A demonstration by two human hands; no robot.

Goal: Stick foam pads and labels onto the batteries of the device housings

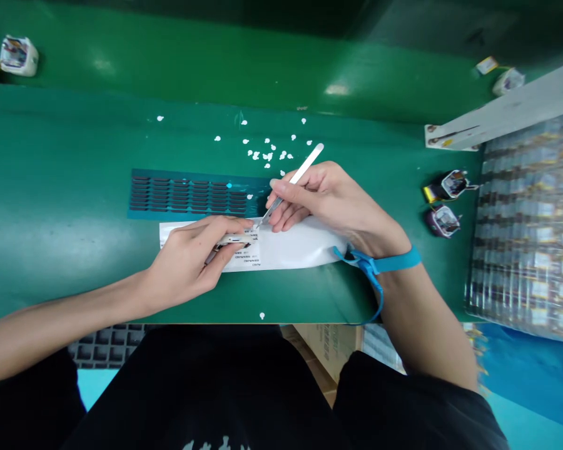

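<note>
My right hand (326, 200) is closed on silver tweezers (293, 180), their tip pointing down-left to the edge of a white label sheet (291, 247) on the green bench. My left hand (194, 253) lies on the left part of that sheet and pinches a small white flat part (234, 239) close to the tweezers' tip. A blue strap (385, 265) circles my right wrist. Just behind the sheet lies a teal tray (192, 195) with rows of dark slots.
Several small white scraps (267, 150) are scattered behind the tray. Two small dark devices (445, 203) sit at the right beside a large tray of packed parts (530, 225). A white bar (502, 115) lies at the back right; a small white device (17, 55) at the back left.
</note>
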